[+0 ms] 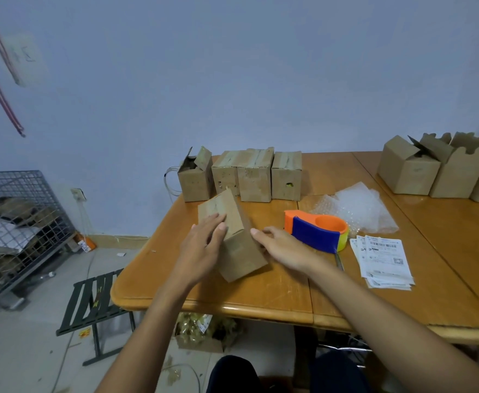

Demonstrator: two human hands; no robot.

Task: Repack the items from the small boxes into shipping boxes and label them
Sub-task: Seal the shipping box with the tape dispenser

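Observation:
A small brown cardboard box (239,252) lies tilted on the wooden table (261,293) in front of me. My left hand (204,245) rests flat on its top face with straight fingers. My right hand (280,245) touches the box's right side, fingers loosely extended. Behind it, a row of small taped boxes (255,177) stands at the table's back edge; the leftmost one (194,177) has open flaps. An orange and blue tape dispenser (316,229) sits right of my right hand. A stack of shipping labels (382,262) lies beyond it.
Bubble wrap (360,207) lies behind the dispenser. Open shipping boxes (436,168) stand at the back right. A wire cage with cardboard (17,225) and a dark folding stool (96,304) are on the floor to the left. A box of packing material (201,333) sits under the table.

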